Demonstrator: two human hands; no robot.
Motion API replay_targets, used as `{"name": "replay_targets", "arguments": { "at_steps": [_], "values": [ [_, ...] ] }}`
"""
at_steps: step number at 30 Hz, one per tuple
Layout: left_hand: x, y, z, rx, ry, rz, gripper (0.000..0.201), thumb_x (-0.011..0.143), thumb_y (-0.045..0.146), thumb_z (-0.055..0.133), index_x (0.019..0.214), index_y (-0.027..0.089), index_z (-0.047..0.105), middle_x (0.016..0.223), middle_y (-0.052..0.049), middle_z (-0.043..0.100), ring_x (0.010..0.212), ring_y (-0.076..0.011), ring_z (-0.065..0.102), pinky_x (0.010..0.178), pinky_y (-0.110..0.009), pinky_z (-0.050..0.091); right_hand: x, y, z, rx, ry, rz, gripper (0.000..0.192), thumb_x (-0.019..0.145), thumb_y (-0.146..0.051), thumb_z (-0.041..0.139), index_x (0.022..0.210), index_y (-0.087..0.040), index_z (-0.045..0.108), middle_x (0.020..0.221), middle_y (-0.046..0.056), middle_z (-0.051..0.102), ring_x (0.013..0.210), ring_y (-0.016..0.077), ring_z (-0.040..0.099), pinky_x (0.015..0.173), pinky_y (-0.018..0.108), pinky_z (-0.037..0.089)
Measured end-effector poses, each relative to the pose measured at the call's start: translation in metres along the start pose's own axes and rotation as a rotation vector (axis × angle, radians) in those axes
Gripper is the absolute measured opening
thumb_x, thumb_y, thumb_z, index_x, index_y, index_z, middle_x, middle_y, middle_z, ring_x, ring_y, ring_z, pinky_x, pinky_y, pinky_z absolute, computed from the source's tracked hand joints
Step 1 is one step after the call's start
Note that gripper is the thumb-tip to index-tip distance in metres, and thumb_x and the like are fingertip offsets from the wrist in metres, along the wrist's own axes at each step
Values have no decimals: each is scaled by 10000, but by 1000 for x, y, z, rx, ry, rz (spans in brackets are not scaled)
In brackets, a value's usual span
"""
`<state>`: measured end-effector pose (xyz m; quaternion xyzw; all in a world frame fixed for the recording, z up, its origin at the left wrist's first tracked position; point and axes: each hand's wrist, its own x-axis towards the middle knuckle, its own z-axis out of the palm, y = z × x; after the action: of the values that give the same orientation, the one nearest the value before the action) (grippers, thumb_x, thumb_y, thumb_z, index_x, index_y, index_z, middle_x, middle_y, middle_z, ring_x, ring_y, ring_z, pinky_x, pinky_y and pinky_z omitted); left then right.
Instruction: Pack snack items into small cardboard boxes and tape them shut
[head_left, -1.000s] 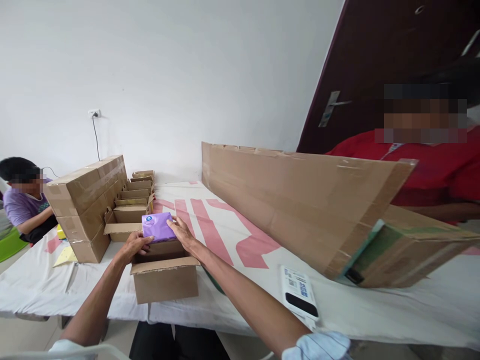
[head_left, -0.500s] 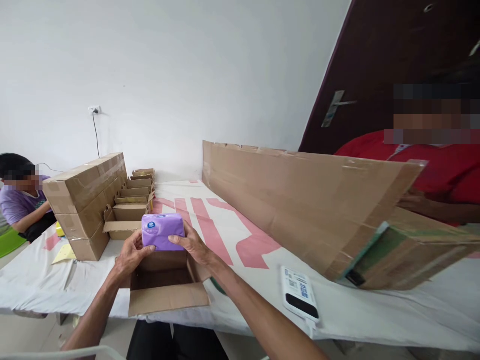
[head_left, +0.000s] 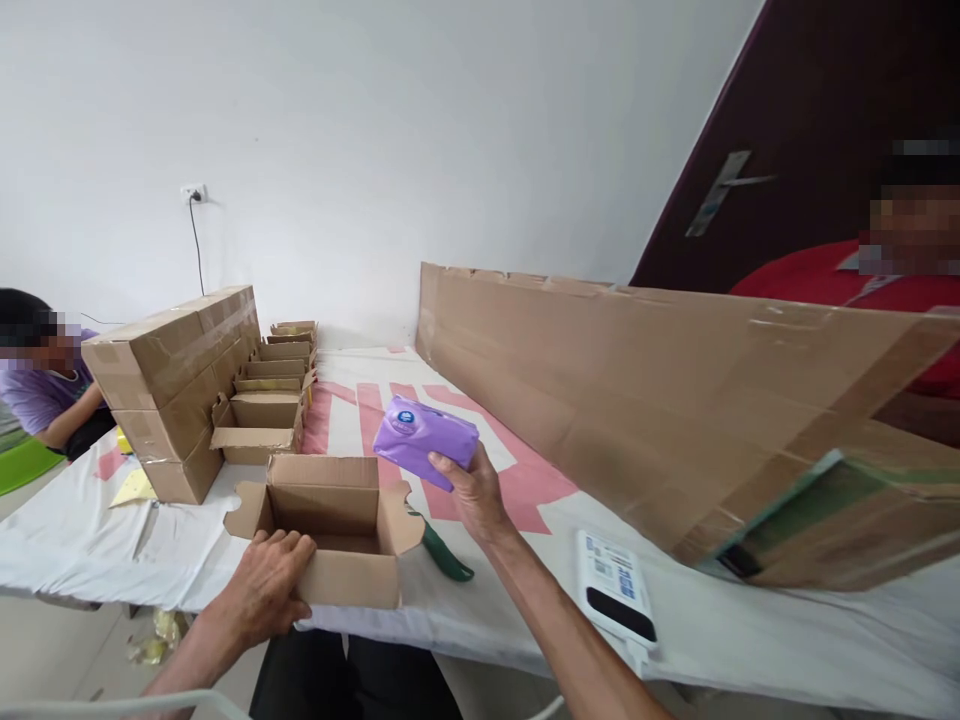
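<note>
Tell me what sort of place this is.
Probably a small packing room. A row of open boxes stands beside taped cartons on a cloth-covered table; the right hand holds a purple packet, the left hand steadies an open box.

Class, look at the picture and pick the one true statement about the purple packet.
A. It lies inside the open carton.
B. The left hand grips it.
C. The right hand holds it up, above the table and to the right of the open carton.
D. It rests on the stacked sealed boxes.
C: the right hand grips the purple packet in the air beside the open carton, while the left hand rests on the carton's front wall.
</note>
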<state>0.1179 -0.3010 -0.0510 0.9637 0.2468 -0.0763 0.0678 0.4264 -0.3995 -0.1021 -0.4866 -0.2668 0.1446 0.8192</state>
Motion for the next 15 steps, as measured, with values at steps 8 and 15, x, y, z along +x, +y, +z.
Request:
{"name": "replay_targets", "arguments": {
  "at_steps": [8, 15],
  "values": [
    [-34, -41, 18, 148, 187, -27, 353, 726, 61, 592, 1038, 227, 588, 1098, -85, 688, 1069, -332, 618, 972, -484, 456, -11, 38, -7, -124, 27, 92, 618, 680, -511, 895, 1159, -232, 621, 1101, 51, 742, 963, 258, 689, 835, 402, 593],
    [-63, -83, 57, 88, 494, 113, 567, 634, 60, 560, 1164, 257, 603, 1119, -75, 702, 1205, -333, 606, 1157, -544, 375, -17, 79, 15, -237, -115, 140, 576, 650, -453, 865, 1120, -231, 619, 1006, 23, 716, 933, 259, 654, 833, 386, 555]
  ]
}}
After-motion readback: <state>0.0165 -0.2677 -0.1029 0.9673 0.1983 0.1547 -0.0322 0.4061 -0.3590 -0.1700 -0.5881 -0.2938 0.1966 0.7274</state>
